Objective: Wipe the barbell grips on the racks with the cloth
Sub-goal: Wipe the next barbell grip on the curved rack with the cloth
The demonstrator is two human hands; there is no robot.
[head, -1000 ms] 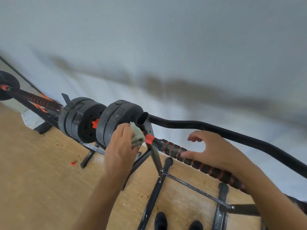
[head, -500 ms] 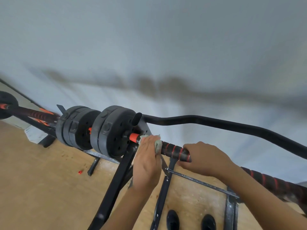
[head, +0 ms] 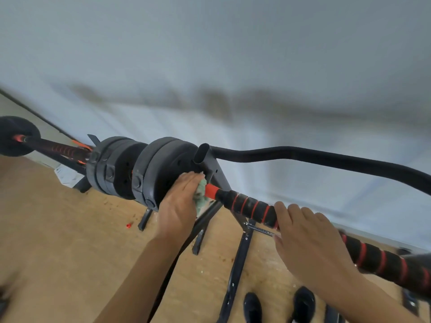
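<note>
A barbell lies across a black rack (head: 235, 271). Its black foam grip with red rings (head: 250, 206) runs down to the right, with an orange collar (head: 211, 190) at its upper end. My left hand (head: 179, 203) holds a pale green cloth (head: 201, 197) against the bar between the collar and the black weight plates (head: 163, 171). My right hand (head: 307, 243) is wrapped over the grip further down the bar. The grip continues past it to the right edge (head: 384, 262).
A curved black rack bar (head: 326, 157) runs behind the barbell, before a pale wall. A second barbell (head: 63, 150) with its own plate (head: 16, 136) lies at the far left. Wooden floor below; my black shoes (head: 277, 304) stand by the rack legs. A small red piece (head: 128, 226) lies on the floor.
My left hand slid the cloth up the bar from the grip's end to the collar by the plates. My right hand stays on the grip, further down the bar.
</note>
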